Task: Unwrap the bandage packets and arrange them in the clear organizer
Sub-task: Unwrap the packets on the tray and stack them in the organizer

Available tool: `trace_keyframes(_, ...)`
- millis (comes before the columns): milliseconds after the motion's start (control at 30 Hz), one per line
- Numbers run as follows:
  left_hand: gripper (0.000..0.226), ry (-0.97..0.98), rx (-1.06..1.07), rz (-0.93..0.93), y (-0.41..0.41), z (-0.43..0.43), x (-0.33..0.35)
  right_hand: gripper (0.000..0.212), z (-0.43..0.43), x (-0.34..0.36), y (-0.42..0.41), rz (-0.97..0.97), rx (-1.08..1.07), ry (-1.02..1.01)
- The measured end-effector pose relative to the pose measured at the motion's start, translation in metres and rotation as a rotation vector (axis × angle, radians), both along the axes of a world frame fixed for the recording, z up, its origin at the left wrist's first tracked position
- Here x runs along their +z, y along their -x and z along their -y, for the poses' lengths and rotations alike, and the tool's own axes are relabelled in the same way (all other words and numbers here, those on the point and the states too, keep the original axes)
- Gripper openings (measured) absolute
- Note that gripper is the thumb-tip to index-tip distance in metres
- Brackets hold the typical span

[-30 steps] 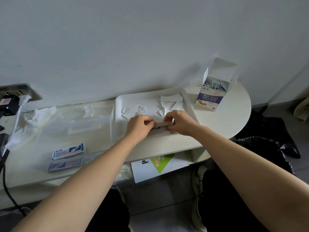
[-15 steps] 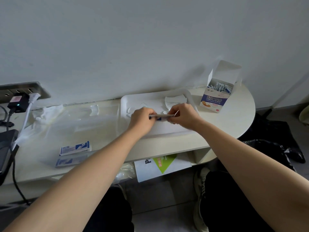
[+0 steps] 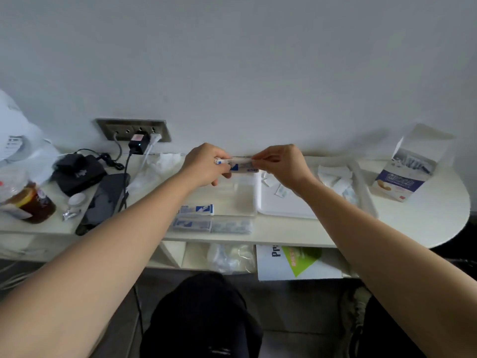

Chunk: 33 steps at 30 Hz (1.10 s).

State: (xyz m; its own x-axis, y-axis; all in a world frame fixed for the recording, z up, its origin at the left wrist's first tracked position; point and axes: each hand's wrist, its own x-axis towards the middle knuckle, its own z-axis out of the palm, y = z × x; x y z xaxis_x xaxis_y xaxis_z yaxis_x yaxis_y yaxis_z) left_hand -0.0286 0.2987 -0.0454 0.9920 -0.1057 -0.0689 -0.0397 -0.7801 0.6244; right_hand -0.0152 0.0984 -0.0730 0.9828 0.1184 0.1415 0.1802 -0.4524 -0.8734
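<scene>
Bandage packet point(image 3: 241, 165): held in the air at centre frame, lengthwise between both hands, above the far side of the clear organizer point(image 3: 244, 200).

Left hand point(image 3: 206, 165): thumb and curled fingers pinch the packet's left end. Right hand point(image 3: 281, 164): fingertips pressed together on the right end, near its upper edge. Whether the wrapper seam has begun to part cannot be told.

Handling, as judged: the packet looks very light, thin and limp — a paper sleeve that should tear or peel easily and crease under any firm squeeze. It is best held at the end flaps, as now, with the two layers drawn apart rather than twisted. The strip inside is probably soft and should be handled by its edges.

Two spare packets point(image 3: 196, 209) lie flat at lower centre, near the front edge of the shelf point(image 3: 426, 218) and just in front of the organizer. The white tray point(image 3: 284, 209), right of centre, holds wrapper scraps point(image 3: 333, 177). An open box point(image 3: 402, 177) stands at far right.
</scene>
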Motion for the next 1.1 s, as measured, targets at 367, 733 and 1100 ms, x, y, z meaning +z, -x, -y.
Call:
trace_keyframes(367, 0.009, 0.055, 0.35, 0.016, 0.028, -0.096, -0.016, 0.013, -0.084, -0.001, 0.006, -0.477, 0.129, -0.067)
trace_keyframes(733, 0.04, 0.015, 0.351, -0.125, 0.03, -0.102, -0.044, 0.009, -0.12, -0.038, 0.007, -0.631, 0.054, 0.154)
trace_keyframes(1100, 0.033, 0.003, 0.348, -0.112, 0.029, -0.107, -0.053, 0.027, -0.125, -0.046, 0.006, -0.644, 0.066, 0.287)
